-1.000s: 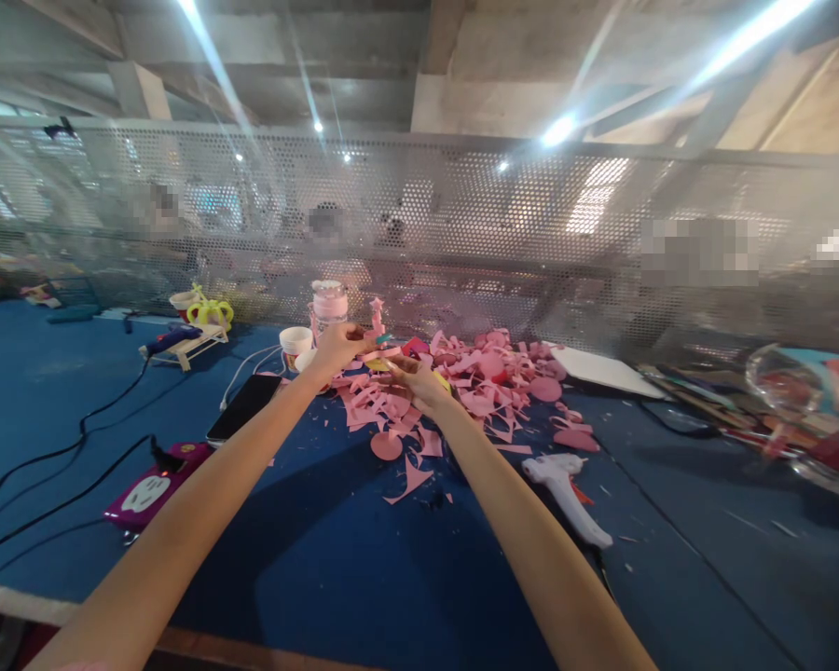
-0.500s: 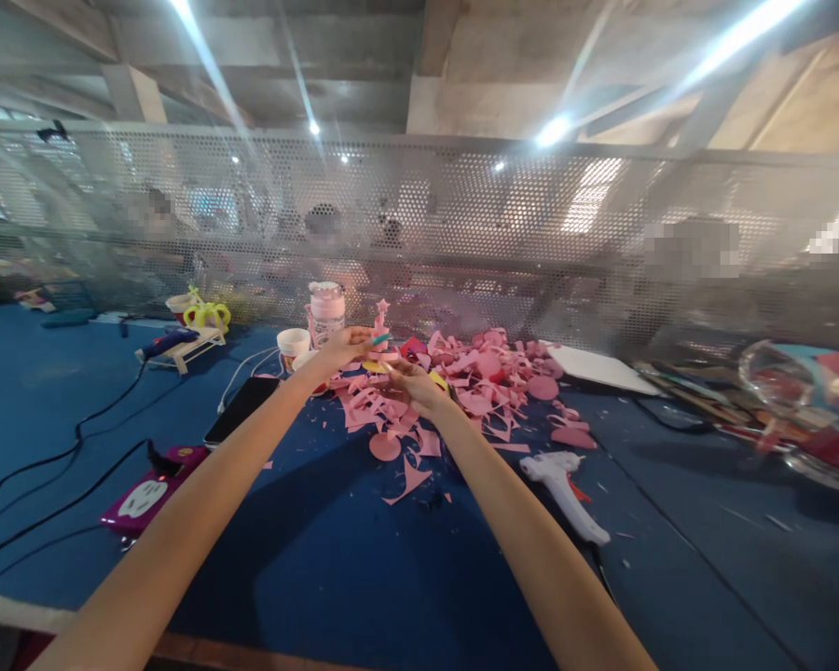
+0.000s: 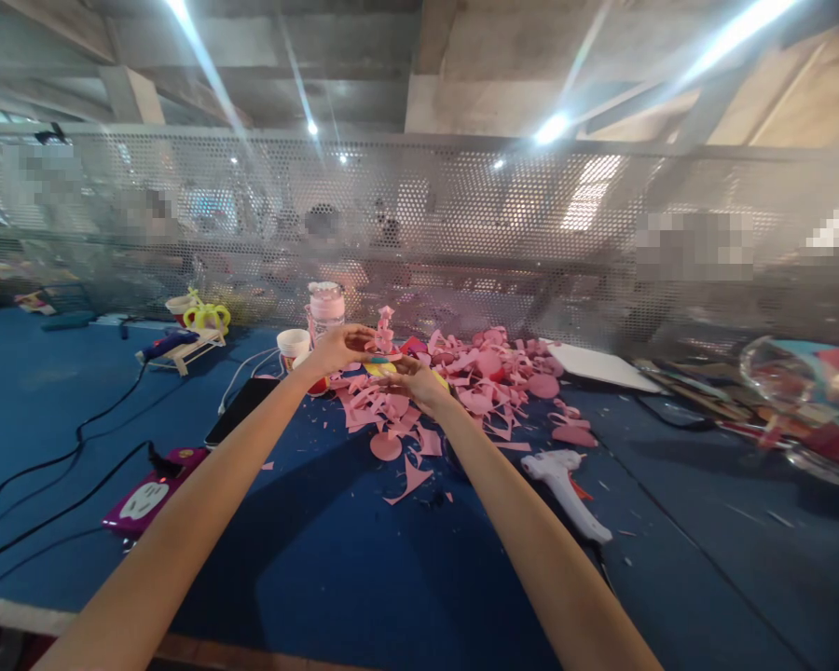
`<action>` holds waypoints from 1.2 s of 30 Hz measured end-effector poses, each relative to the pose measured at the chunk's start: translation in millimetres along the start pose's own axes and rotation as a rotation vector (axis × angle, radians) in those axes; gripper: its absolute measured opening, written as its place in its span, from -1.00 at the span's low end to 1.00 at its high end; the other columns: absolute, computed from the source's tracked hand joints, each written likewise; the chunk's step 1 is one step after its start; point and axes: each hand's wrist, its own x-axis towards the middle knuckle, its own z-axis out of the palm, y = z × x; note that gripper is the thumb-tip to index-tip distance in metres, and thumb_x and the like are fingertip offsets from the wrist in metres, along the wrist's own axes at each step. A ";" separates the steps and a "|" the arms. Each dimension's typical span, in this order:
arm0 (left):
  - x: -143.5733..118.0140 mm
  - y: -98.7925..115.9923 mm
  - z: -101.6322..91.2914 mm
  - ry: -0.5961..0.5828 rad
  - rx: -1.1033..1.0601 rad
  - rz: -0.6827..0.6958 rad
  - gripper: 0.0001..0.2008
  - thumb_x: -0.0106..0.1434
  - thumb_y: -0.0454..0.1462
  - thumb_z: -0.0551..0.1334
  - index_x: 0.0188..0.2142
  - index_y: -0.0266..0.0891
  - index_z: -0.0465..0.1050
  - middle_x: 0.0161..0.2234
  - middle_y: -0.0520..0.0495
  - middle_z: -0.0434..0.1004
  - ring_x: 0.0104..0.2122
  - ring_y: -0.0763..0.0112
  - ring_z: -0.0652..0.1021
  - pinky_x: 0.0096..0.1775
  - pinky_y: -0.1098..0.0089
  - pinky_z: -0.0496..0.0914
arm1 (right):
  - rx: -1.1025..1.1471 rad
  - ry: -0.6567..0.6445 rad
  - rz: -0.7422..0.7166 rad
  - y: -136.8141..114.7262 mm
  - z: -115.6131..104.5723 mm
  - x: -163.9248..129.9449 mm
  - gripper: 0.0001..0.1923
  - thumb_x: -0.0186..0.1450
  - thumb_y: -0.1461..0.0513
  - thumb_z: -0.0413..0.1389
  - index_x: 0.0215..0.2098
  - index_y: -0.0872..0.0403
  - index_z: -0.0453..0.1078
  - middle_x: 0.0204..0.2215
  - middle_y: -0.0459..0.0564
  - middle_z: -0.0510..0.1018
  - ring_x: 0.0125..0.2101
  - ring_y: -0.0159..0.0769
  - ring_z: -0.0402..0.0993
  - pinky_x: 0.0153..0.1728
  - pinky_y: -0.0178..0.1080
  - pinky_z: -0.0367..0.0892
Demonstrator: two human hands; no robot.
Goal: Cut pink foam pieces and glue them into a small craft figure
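Observation:
A small pink tiered ornament with a star on top (image 3: 385,328) stands upright between my hands, above the heap of pink scraps. My left hand (image 3: 346,349) grips it from the left, with fingers closed near its lower tier. Around the ornament's base from the right and below, my right hand (image 3: 418,382) has its fingertips pinched. A narrow teal piece (image 3: 378,360) shows at my left fingertips; its kind is unclear. Something yellow (image 3: 380,369) lies just under the ornament. Pink offcuts (image 3: 486,373) surround my right hand.
A white glue gun (image 3: 565,492) lies right of my forearm; a blue one (image 3: 171,344) rests on a small wooden stand. Left are a black phone (image 3: 241,410), a purple power box (image 3: 150,494) and cups (image 3: 293,345). A perforated screen (image 3: 461,214) closes the back.
The pink ornament is turned and more of it now shows. The teal piece has moved down to its base, and my left fingers have shifted lower with it.

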 end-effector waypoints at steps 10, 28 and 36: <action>0.2 3.5 -3.5 -0.023 0.081 0.000 -0.56 -0.14 -0.30 0.43 -0.21 -0.28 0.45 -0.17 -0.19 0.54 -0.15 0.27 0.53 -0.09 0.21 0.41 | -0.032 0.012 -0.026 -1.1 -0.5 0.7 -0.60 -0.16 0.23 0.37 -0.35 0.09 0.40 -0.33 -0.09 0.59 -0.48 -0.35 0.55 -0.42 -0.30 0.48; 9.1 -15.7 2.7 0.089 -0.025 -0.029 -0.58 -0.10 -0.16 0.41 -0.26 -0.33 0.45 -0.22 -0.20 0.55 -0.23 0.28 0.55 -0.13 0.24 0.41 | 0.019 -0.032 0.133 6.3 0.8 -2.3 -0.61 -0.02 0.11 0.33 -0.29 0.08 0.38 -0.50 -0.13 0.55 -0.47 -0.34 0.57 -0.42 -0.34 0.47; 3.5 -9.9 0.7 0.039 0.060 0.000 -0.62 -0.01 -0.13 0.36 -0.24 -0.35 0.49 -0.22 -0.23 0.56 -0.23 0.25 0.56 -0.15 0.24 0.42 | -0.047 -0.088 0.155 4.0 3.8 -2.8 -0.70 0.10 0.12 0.25 -0.26 0.10 0.40 -0.45 -0.05 0.58 -0.46 -0.34 0.57 -0.39 -0.33 0.48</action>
